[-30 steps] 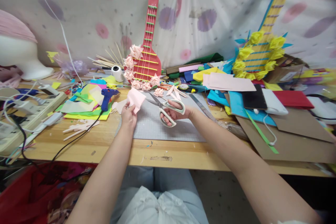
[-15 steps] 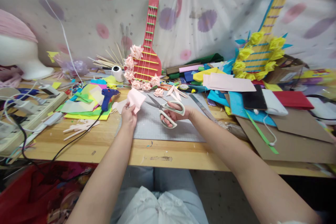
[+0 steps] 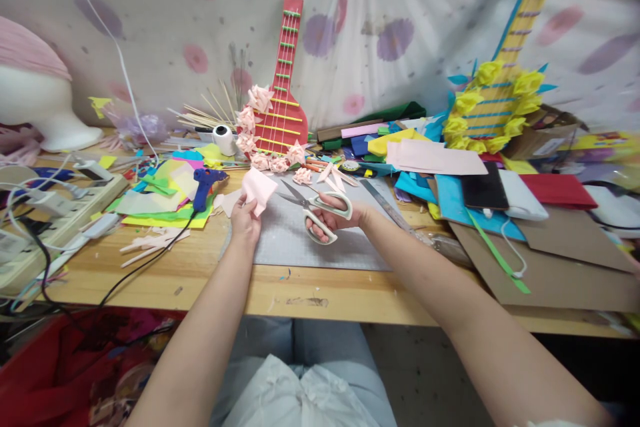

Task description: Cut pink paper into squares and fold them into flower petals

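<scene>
Between the thumb and fingers of my left hand (image 3: pixel 246 217) is a piece of pale pink paper (image 3: pixel 260 189), held up over the left part of the grey cutting mat (image 3: pixel 280 247). My right hand (image 3: pixel 327 215) has its fingers through the white handles of a pair of scissors (image 3: pixel 299 199). The blades are parted and point left toward the paper, with a small gap between. Just beyond the scissors lie a pink paper rose (image 3: pixel 302 176) and several pink paper strips (image 3: pixel 336 177). A red paper lute (image 3: pixel 280 113) trimmed with pink roses leans at the back.
A blue glue gun (image 3: pixel 204 190) rests on coloured paper at left, its black cord crossing the table. The power strip (image 3: pixel 107 193) is further left. At right are a metal ruler (image 3: pixel 383 203), a cardboard sheet (image 3: pixel 493 273) and a yellow-flowered paper instrument (image 3: pixel 493 110).
</scene>
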The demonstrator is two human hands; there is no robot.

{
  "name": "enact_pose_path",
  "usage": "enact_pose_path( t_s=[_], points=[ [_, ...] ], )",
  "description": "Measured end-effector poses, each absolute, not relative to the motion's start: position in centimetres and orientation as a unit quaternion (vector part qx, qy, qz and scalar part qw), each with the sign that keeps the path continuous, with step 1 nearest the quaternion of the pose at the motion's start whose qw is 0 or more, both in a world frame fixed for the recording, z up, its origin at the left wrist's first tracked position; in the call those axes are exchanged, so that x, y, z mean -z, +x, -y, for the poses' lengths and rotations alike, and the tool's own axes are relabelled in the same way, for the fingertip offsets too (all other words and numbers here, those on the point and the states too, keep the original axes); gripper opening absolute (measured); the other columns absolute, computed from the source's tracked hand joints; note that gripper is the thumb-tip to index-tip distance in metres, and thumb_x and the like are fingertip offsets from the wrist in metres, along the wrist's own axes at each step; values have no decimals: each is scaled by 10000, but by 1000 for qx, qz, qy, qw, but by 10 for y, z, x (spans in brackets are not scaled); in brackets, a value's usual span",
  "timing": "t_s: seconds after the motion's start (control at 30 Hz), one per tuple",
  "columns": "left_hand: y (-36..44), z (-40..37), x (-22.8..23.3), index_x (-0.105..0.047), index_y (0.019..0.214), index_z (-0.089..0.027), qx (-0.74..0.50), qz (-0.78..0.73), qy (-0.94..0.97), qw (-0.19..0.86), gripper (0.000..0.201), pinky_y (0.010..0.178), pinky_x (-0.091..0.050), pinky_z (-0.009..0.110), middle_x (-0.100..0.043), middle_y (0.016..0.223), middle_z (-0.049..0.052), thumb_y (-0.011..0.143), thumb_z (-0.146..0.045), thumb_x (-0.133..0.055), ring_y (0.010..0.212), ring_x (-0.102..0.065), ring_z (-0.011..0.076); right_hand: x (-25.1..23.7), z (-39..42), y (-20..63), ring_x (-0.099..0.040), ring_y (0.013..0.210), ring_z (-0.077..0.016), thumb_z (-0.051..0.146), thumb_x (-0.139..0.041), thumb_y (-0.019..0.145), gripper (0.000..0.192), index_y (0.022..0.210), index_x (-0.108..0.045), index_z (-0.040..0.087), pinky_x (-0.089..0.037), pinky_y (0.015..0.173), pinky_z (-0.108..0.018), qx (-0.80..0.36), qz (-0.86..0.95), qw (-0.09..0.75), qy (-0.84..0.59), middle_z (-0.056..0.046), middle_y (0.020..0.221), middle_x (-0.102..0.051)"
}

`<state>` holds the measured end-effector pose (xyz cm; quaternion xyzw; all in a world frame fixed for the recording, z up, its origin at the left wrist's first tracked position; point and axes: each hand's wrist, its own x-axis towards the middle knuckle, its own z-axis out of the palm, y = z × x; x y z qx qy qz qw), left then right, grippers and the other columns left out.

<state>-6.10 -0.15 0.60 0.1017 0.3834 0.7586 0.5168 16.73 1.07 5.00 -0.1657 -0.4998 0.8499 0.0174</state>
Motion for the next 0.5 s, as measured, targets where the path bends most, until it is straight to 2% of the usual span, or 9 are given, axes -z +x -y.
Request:
enact_pose_path(
  t_s=[0.5],
  points=[
    [-56,6,-15,-491,818,-155,-758,-388,82,518,295,635,-474,187,-614,721,0,640,80,-481,630,-595,79,-47,-13,166,-593,666,-179,633,-123,834,721,933,-544,55,-484,658,-335,-859,484,31,-164,-106,709,-602]
  ],
)
